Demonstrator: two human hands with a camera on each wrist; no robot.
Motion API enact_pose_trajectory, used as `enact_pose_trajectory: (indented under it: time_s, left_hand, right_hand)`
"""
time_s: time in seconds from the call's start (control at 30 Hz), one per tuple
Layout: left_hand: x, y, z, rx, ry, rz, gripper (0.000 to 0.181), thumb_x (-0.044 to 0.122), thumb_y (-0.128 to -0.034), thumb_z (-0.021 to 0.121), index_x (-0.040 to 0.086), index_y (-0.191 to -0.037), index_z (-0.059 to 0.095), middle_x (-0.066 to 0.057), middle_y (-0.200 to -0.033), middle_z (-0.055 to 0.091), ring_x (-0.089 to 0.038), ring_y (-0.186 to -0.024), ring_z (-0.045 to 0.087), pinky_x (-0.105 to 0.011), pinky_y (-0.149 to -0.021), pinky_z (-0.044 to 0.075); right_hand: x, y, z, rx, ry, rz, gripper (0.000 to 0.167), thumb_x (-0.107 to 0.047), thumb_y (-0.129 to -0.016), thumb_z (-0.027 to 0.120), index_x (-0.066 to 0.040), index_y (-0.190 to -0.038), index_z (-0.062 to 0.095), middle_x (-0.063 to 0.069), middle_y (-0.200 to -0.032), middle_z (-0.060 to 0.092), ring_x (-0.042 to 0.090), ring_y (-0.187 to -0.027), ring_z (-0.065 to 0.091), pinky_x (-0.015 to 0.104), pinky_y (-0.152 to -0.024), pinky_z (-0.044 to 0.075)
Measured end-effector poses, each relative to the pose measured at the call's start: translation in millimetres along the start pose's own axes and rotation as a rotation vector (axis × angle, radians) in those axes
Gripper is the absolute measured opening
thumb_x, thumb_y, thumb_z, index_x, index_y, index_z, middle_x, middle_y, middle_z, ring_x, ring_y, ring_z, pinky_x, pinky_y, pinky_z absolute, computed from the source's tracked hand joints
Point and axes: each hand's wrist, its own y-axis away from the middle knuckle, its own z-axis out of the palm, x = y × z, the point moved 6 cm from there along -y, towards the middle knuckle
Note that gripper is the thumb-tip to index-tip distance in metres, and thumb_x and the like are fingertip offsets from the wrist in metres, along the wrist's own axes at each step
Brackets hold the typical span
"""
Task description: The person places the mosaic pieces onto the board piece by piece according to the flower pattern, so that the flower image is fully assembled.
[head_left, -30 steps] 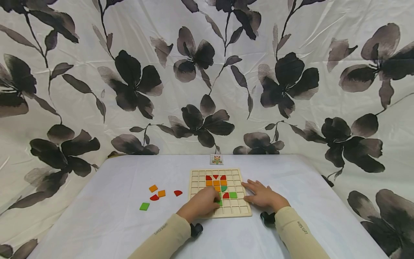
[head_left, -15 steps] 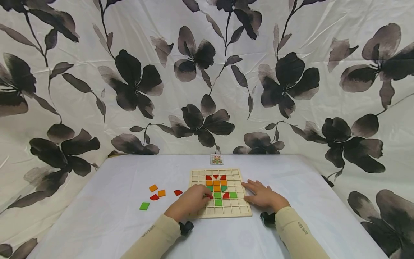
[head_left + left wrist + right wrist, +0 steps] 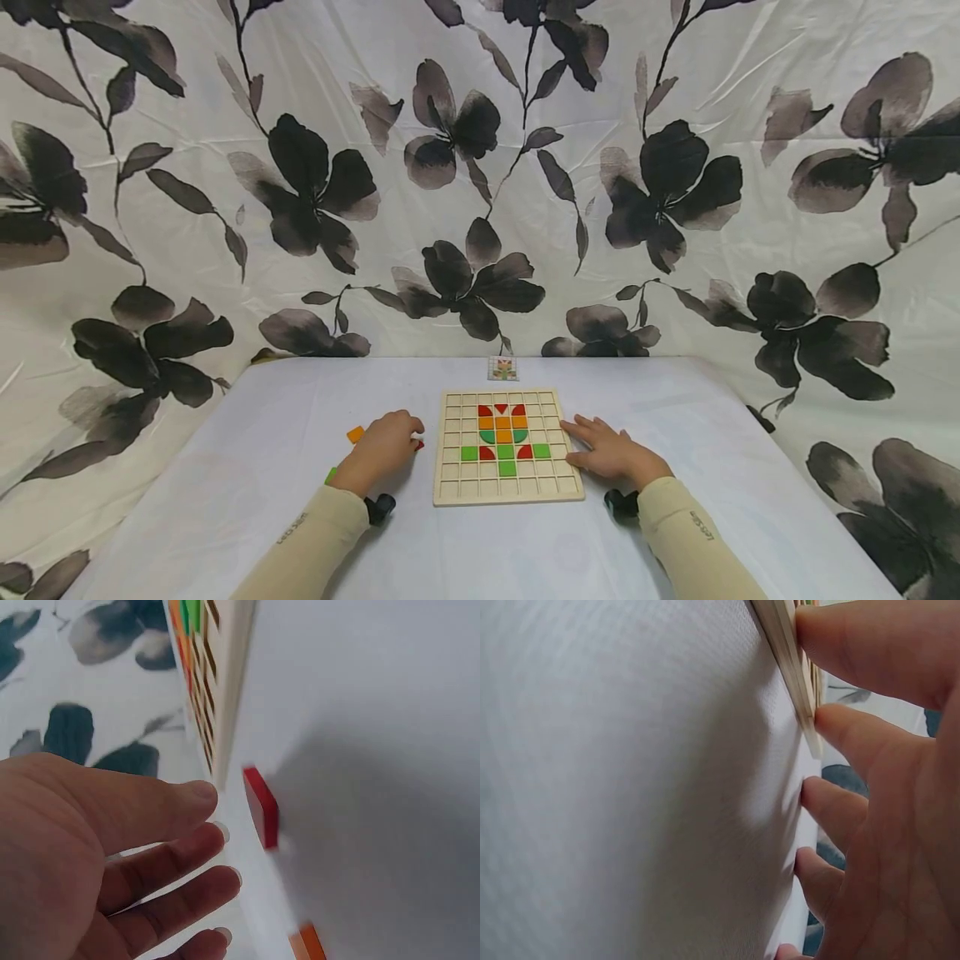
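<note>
My left hand (image 3: 384, 446) hovers over the loose tiles left of the board, fingers loosely bent and holding nothing. Just beyond its fingertips, a red quarter-round tile (image 3: 261, 808) lies on the cloth, apart from the thumb in the left wrist view. My right hand (image 3: 611, 452) is spread at the board's right side, thumb and index finger touching the edge in the right wrist view. The wooden grid board (image 3: 468, 488) bears a flower-like pattern: red pieces, orange squares (image 3: 503, 436), green half-rounded pieces (image 3: 487, 437) and green squares (image 3: 507, 468).
An orange tile (image 3: 356, 434) and a green tile (image 3: 331, 475) show partly from under the left hand and wrist; other loose tiles are hidden there. A small pattern card (image 3: 502, 368) lies behind the board on the white cloth (image 3: 637, 392). A floral curtain (image 3: 472, 167) hangs behind.
My left hand has moved left off the board to the loose tiles. This uncovers a red quarter-round tile and a green square on the board's left side. The right hand stays put.
</note>
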Motion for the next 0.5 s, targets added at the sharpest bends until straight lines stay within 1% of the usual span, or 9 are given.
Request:
enact_pose_trajectory:
  time_s: [0.17, 0.33, 0.43, 0.5]
  left_hand:
    - [-20.7, 0.3, -3.0, -0.005, -0.038, -0.034, 0.021, 0.006, -0.0882, 0.064, 0.007, -0.108, 0.071, -0.009, -0.098, 0.064, -0.028, -0.094, 0.062, -0.045, -0.087, 0.052]
    - [-39.7, 4.4, -6.3, -0.006, -0.06, -0.058, 0.023, 0.006, -0.0873, 0.064, 0.003, -0.109, 0.07, -0.012, -0.103, 0.067, -0.03, -0.098, 0.063, -0.047, -0.089, 0.051]
    - [-49.4, 7.5, -6.3, -0.008, -0.065, -0.071, 0.022, 0.008, -0.0863, 0.065, 0.001, -0.106, 0.07, -0.012, -0.1, 0.068, -0.029, -0.095, 0.064, -0.047, -0.087, 0.052]
    - [-53.5, 9.2, -6.2, -0.004, -0.069, -0.072, 0.018, 0.01, -0.0859, 0.065, 0.001, -0.101, 0.071, -0.009, -0.094, 0.069, -0.026, -0.088, 0.064, -0.046, -0.083, 0.053]
  right_hand:
    - [-0.1, -0.8, 0.1, -0.008, 0.013, 0.004, 0.063, -0.04, -0.093, 0.055, -0.023, -0.15, 0.036, 0.011, -0.159, 0.028, 0.042, -0.146, 0.019, 0.074, -0.108, 0.011]
    - [0.9, -2.4, 0.7, -0.013, 0.006, 0.02, 0.062, -0.039, -0.093, 0.055, -0.025, -0.151, 0.035, 0.011, -0.159, 0.026, 0.042, -0.147, 0.018, 0.073, -0.108, 0.01]
    - [1.3, -2.6, 1.3, -0.015, -0.001, 0.028, 0.063, -0.039, -0.093, 0.055, -0.025, -0.151, 0.034, 0.01, -0.16, 0.026, 0.042, -0.147, 0.017, 0.073, -0.109, 0.009]
    - [1.5, -2.5, 1.7, -0.015, -0.003, 0.029, 0.063, -0.039, -0.093, 0.055, -0.025, -0.151, 0.034, 0.01, -0.16, 0.026, 0.042, -0.147, 0.017, 0.073, -0.109, 0.009]
